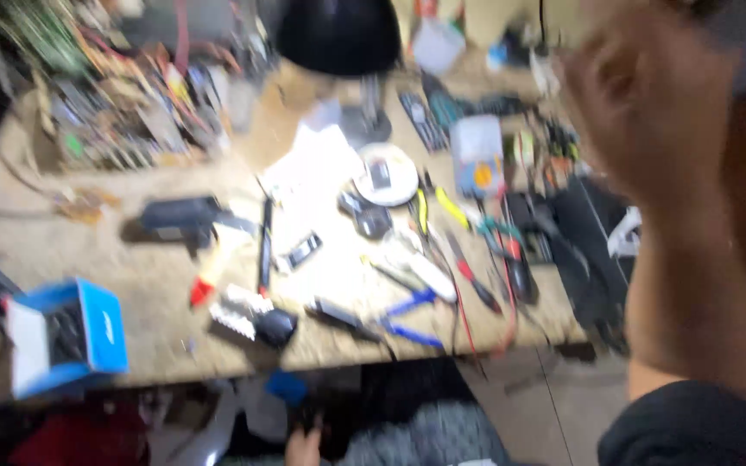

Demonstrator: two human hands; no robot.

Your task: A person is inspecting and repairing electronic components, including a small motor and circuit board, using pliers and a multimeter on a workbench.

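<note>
Rising blurred at the frame's right, the right hand (649, 103) hangs above the cluttered tabletop (131, 285), its grip unreadable, nearest the multimeter (477, 155); left hand (304, 447) low, bottom centre.

An open box (66, 336) sits at the near left corner of the tabletop (157, 267). A lamp (338, 34) stands at the back, with a round dish (388, 175) just in front of it. Pliers (407, 319) lie near the front edge, right of centre. A tangle of wires (123, 95) fills the back left. The raised right hand (649, 103) hangs over the tabletop's right end.
</note>
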